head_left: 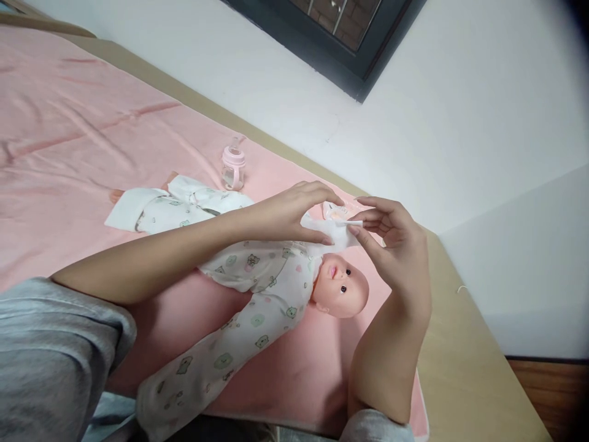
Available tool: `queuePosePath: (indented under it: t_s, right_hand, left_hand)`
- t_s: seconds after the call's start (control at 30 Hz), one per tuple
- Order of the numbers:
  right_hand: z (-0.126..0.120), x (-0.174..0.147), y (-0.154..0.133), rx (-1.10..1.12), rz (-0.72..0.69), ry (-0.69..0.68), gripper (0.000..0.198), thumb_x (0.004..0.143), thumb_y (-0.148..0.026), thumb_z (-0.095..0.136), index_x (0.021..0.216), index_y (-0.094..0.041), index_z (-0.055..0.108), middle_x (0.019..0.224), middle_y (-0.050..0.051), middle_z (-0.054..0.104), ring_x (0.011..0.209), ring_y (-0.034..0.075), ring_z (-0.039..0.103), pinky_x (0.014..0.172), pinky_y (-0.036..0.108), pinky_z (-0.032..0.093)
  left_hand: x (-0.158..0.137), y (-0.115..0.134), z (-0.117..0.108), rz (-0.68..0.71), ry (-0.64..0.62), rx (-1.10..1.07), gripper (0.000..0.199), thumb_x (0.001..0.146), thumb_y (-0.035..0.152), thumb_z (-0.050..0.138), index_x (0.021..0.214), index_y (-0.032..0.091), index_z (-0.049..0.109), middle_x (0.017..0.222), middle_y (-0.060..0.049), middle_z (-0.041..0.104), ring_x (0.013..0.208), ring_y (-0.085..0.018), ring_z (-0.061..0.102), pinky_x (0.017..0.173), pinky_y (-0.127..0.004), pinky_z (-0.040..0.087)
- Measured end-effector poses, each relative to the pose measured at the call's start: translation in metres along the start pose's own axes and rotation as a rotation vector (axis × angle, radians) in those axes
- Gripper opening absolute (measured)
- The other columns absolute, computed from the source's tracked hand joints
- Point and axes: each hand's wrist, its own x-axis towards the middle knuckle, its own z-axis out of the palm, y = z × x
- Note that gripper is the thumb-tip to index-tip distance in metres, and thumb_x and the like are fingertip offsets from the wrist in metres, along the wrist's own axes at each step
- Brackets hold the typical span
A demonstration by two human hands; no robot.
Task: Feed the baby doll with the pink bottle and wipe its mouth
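The right hand (401, 240) has its thumb and fingertips brought together on the edge of a thin white sheet (339, 233), cloth or tissue, I cannot tell which, held just beyond the face of a baby doll (345, 287). The left hand (299, 213) arches over the other side of the sheet, thumb and fingers well apart, the thumb lying against it. To my eye, the step in hand is handling or straightening that sheet, and the next move calls for a light pinch and care around the doll's head. The doll lies face up on a pink blanket (83, 123), dressed in a printed white outfit (257, 261), its feet pointing away to the left. Just behind the hands sits a clear plastic packet (335, 210), mostly covered, so what it holds is hard to make out. Farther off, past the doll's legs, a pink-capped baby bottle (234, 167) stands upright; its body is see-through, yet I cannot tell whether there is any liquid inside.
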Motion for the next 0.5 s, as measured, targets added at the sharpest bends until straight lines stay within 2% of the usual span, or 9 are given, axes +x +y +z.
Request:
queuePosePath:
  t_s: [0.1, 0.17, 0.3, 0.5]
  right_hand:
    - [0.000, -0.002, -0.004, 0.006, -0.025, 0.015, 0.034, 0.089, -0.037, 0.064, 0.122, -0.030, 0.060, 0.096, 0.000, 0.067, 0.091, 0.015, 0.068, 0.089, 0.035, 0.059]
    - [-0.002, -0.003, -0.004, 0.007, -0.031, 0.022, 0.034, 0.090, -0.037, 0.062, 0.123, -0.030, 0.059, 0.098, 0.001, 0.067, 0.091, 0.015, 0.067, 0.089, 0.035, 0.059]
    - [-0.004, -0.004, -0.005, 0.027, -0.024, 0.025, 0.036, 0.090, -0.038, 0.062, 0.125, -0.031, 0.058, 0.102, 0.002, 0.066, 0.093, 0.015, 0.067, 0.089, 0.034, 0.059]
    - [-0.002, -0.004, -0.007, 0.038, -0.023, 0.022, 0.043, 0.088, -0.035, 0.064, 0.130, -0.031, 0.054, 0.112, 0.004, 0.065, 0.103, 0.018, 0.065, 0.091, 0.035, 0.058]
  left_hand:
    - [0.001, 0.002, -0.002, -0.028, -0.025, -0.049, 0.037, 0.076, 0.041, 0.079, 0.107, 0.023, 0.069, 0.131, -0.006, 0.060, 0.122, -0.025, 0.054, 0.102, -0.036, 0.041]
    - [0.001, 0.003, -0.003, -0.041, -0.044, -0.118, 0.025, 0.077, 0.039, 0.077, 0.094, 0.022, 0.072, 0.126, -0.003, 0.064, 0.116, -0.023, 0.058, 0.101, -0.035, 0.043]
    - [0.000, 0.007, -0.005, 0.012, -0.082, -0.255, 0.015, 0.083, 0.036, 0.072, 0.091, 0.023, 0.073, 0.121, -0.001, 0.066, 0.112, -0.020, 0.061, 0.099, -0.032, 0.045]
    - [-0.002, 0.015, -0.001, 0.085, -0.006, -0.232, 0.012, 0.085, 0.034, 0.072, 0.088, 0.023, 0.075, 0.134, -0.004, 0.059, 0.126, -0.023, 0.054, 0.107, -0.038, 0.044]
